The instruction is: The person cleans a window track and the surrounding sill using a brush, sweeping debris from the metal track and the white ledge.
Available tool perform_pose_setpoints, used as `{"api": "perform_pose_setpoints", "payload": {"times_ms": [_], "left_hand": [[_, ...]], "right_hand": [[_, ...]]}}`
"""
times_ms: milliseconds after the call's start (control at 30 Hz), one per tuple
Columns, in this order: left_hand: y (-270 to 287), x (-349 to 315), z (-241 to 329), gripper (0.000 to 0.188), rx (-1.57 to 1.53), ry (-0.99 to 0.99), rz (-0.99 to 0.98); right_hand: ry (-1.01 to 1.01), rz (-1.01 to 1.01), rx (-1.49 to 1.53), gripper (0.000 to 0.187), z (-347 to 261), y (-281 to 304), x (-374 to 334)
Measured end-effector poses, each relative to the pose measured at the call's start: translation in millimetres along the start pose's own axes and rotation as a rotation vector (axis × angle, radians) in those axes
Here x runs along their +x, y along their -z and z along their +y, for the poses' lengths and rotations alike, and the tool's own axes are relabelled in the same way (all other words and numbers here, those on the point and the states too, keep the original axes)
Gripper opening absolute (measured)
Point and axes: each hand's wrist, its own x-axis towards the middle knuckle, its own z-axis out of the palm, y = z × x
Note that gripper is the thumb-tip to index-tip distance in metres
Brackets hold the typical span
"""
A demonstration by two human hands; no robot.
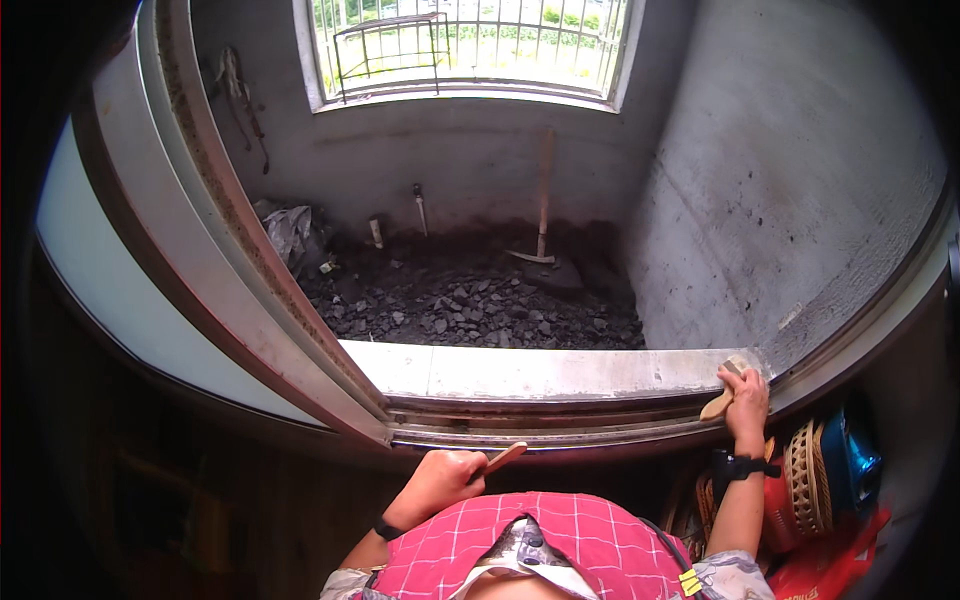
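My right hand (747,402) is closed around a paintbrush (716,406) with a pale wooden handle. Its bristle end rests at the right end of the white window sill (540,372), close to the side wall. Nearer my body, my left hand (447,482) is closed on a wooden handle (508,457) that points up and to the right. The rest of that tool is hidden in my fist. Between my hands and the sill runs the metal sliding track (560,425).
A framed sliding pane (130,260) stands on the left. Beyond the sill lie dark coal lumps (470,312), with a pickaxe (544,200) leaning against the far wall below a barred window (470,45). Woven baskets (803,480) and a red bag (835,560) are near my right arm.
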Motion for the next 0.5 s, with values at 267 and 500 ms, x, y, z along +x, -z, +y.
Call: {"api": "perform_pose_setpoints", "payload": {"times_ms": [267,500], "left_hand": [[0.4,-6.9,5.6,0.010,0.039,0.009,0.005],[1.7,-16.6,9.0,0.009,0.055,0.034,0.035]], "right_hand": [[-0.078,-0.036,-0.002,0.042,-19.4,3.2,-10.2],[0.001,0.037,-0.039,0.040,-32.6,-0.6,-15.0]]}}
